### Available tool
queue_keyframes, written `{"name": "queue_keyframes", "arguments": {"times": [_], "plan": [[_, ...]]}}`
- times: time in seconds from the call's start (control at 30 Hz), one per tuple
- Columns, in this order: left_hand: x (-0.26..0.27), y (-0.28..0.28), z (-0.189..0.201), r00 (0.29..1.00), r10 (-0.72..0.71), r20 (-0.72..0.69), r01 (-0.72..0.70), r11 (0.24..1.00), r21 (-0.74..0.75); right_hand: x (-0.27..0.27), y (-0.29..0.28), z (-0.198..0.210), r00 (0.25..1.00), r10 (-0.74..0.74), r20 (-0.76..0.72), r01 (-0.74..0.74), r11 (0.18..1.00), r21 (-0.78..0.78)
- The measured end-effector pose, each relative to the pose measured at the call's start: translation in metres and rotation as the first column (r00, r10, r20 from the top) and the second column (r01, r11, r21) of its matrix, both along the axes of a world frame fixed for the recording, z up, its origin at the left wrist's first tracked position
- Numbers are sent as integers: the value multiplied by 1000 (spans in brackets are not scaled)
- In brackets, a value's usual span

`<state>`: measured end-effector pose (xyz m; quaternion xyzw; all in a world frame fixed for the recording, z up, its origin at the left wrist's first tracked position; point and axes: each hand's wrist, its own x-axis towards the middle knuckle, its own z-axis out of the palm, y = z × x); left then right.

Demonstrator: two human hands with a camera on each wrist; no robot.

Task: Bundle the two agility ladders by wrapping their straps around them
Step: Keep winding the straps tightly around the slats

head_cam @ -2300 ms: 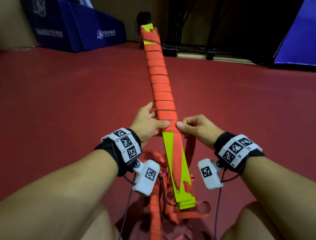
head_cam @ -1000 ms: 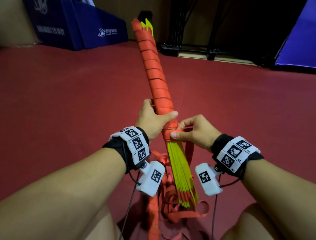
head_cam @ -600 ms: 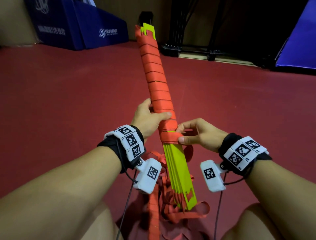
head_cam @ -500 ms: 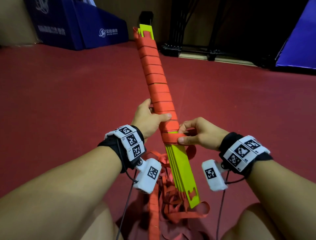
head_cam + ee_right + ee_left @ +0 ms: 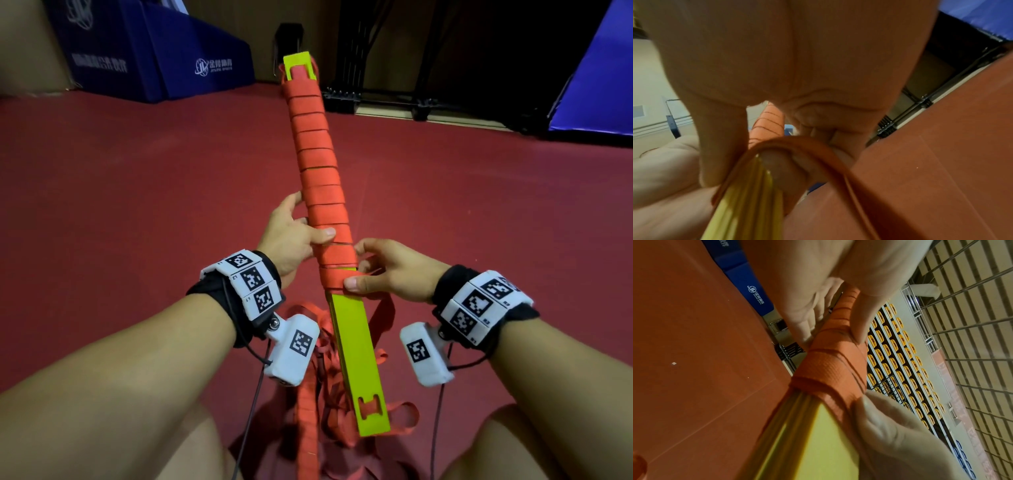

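A stack of yellow-green ladder rungs [image 5: 356, 346] points away from me, most of its length wound in orange strap [image 5: 317, 161]. My left hand [image 5: 294, 240] grips the wrapped part, thumb lying across the windings [image 5: 836, 353]. Just below it, my right hand [image 5: 380, 274] pinches the newest turn of strap against the rungs, thumb on top and fingers behind. In the right wrist view the strap [image 5: 797, 146] loops round the rung edges [image 5: 756, 186]. Loose orange strap [image 5: 315, 404] hangs below in a tangle near my lap.
Dark red floor [image 5: 137, 205] spreads all around. Blue padded boxes [image 5: 171, 61] stand at the back left, a blue mat [image 5: 596, 75] at the back right, and a black metal frame [image 5: 376, 99] between them.
The bundle has been turned in my hands, showing its flat face again. One more turn of strap lies on it, and my right hand has shifted lower along the rungs.
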<state>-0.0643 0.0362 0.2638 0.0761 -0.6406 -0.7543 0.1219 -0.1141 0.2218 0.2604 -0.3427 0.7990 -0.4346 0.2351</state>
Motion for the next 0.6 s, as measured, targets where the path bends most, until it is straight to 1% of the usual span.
{"name": "queue_keyframes", "arguments": {"times": [0.07, 0.13, 0.2, 0.27, 0.3, 0.37, 0.47, 0.6], "plan": [[0, 2, 2, 1000, 12, -9, -11, 999, 41, 0, -4, -1, 996, 17, -84, -17, 1000, 1], [2, 6, 2, 999, 30, -12, -30, 999, 25, 0, -8, -1, 983, -4, -184, 6, 1000, 8], [4, 8, 0, 999, 36, -9, -37, 994, -102, 0, -10, -2, 967, -22, -254, 27, 999, 17], [6, 7, -5, 1000, 28, 1, -27, 966, -257, 1, -12, -3, 945, -15, -326, 28, 999, 36], [6, 6, -7, 1000, 27, 7, -24, 950, -310, 3, -12, -2, 935, -13, -353, 34, 998, 53], [6, 3, -9, 999, 39, 21, -29, 933, -358, 3, -13, -3, 928, -21, -372, 58, 994, 88], [8, 3, -6, 997, 48, 55, -22, 918, -396, 0, -12, -5, 937, -25, -348, 74, 989, 128], [9, 3, -5, 994, 66, 83, -31, 926, -377, 2, -13, 0, 958, 24, -286, 30, 983, 181]]}}
